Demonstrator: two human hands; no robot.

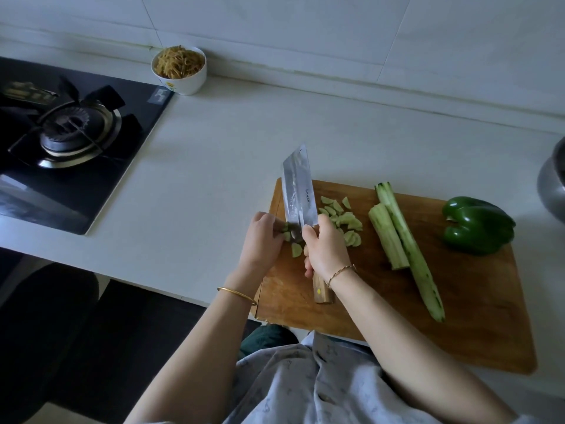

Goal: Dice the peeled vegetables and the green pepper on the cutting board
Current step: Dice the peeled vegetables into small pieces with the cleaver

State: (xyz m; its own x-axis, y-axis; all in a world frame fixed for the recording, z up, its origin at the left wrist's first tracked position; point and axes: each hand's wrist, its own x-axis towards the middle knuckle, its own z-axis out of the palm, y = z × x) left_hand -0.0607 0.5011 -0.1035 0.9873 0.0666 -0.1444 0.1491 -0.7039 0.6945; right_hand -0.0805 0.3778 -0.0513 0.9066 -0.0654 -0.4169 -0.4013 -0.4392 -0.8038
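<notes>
A wooden cutting board [477,325] lies on the white counter. My right hand [325,250] grips the wooden handle of a cleaver [298,191], its blade pointing away from me. My left hand [260,237] pinches a short end piece of peeled vegetable [286,232] against the blade at the board's left edge. Pale green cut pieces [344,220] are scattered right of the blade. Two peeled long vegetable lengths [406,246] lie in the middle of the board. A whole green pepper [475,224] sits at the board's far right.
A black gas hob [70,142] with a burner fills the counter's left. A white bowl of shredded food [179,70] stands by the tiled wall. A metal pot's edge [553,182] shows at the right. The counter's front edge runs below my left arm.
</notes>
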